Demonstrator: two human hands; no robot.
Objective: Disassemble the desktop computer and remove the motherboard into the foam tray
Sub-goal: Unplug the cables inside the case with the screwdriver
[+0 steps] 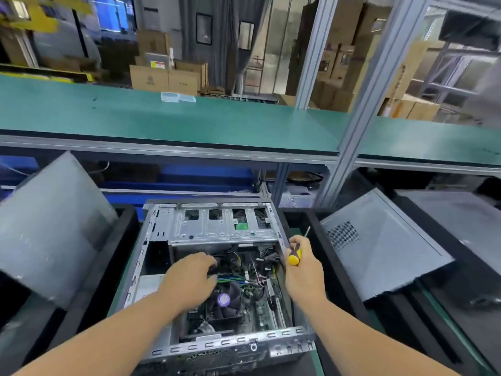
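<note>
Your left hand (189,278) curled into the cables, grip unclear; your right (303,270) clamped the screwdriver (294,255). The board (254,308) lay in the case (162,240) at 6 o'clock: probably thin, stiff, fragile, so hold bare edges.

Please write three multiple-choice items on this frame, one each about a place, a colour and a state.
1. Where is the left hand?
A. inside the open grey metal computer case
B. on the green shelf
C. on the leaning grey side panel

2. What colours is the handle of the screwdriver?
A. blue and white
B. yellow and black
C. all red

3. What is the right hand doing?
A. lying flat and empty
B. gripping the screwdriver
C. lifting the cooler fan

Answers:
1 A, its fingers reach among the black cables above the round black cooler fan.
2 B, both colours show above the fist.
3 B, the fingers curl round the handle.
</note>
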